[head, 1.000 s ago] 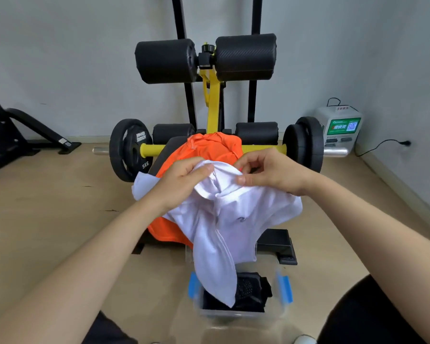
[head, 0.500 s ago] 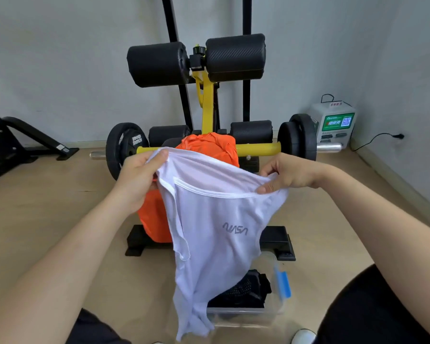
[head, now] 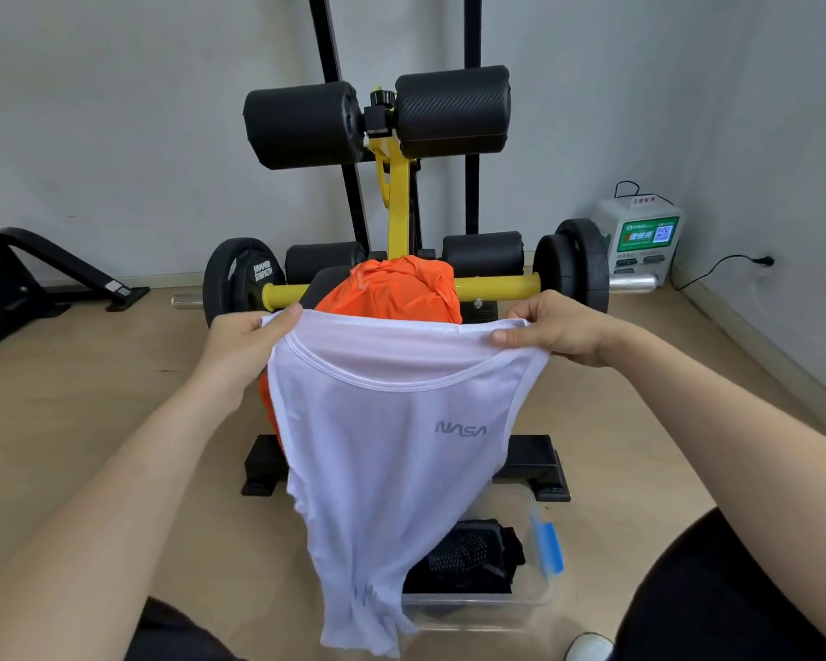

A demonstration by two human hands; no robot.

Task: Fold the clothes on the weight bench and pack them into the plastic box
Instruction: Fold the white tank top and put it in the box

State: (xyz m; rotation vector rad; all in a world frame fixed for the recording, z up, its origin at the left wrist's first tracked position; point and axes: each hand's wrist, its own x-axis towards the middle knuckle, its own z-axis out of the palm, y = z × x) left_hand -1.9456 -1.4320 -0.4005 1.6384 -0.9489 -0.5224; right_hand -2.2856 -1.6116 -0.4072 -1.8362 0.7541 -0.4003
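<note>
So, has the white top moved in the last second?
Yes. The white top lay bunched on the orange garment; now it hangs spread in front of it.

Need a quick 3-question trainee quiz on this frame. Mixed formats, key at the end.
1. True or false: the left hand and right hand each pinch a shoulder of the white top, which hangs spread between them.
2. What lies in the box? A) a black garment B) a towel C) shoes
3. Fill in: the garment on the bench, behind the white top, is coloured ____.

Key: 1 true; 2 A; 3 orange.
</note>
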